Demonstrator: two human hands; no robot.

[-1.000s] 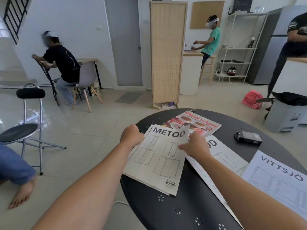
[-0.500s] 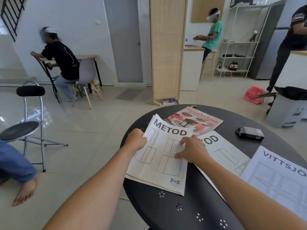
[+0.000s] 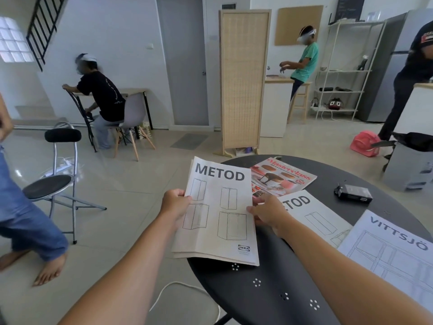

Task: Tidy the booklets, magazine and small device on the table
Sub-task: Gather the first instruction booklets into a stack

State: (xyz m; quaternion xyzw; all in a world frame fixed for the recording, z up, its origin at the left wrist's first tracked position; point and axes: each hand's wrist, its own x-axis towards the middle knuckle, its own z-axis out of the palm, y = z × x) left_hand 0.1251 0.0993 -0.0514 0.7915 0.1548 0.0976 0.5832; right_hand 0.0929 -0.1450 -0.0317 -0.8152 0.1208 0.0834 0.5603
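Held over the near-left edge of the round black counter (image 3: 269,289): cream paper METOD booklet (image 3: 218,214), long axis running away, title at far end, four cabinet line drawings, stacked sheets. Left hand (image 3: 174,204) fingers clamped on left edge; right hand (image 3: 269,214) fingers pinching right edge

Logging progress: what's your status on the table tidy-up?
Left hand and right hand grip white METOD booklet by its side edges. Second METOD booklet, red magazine, small black device untouched. Nothing in the way.
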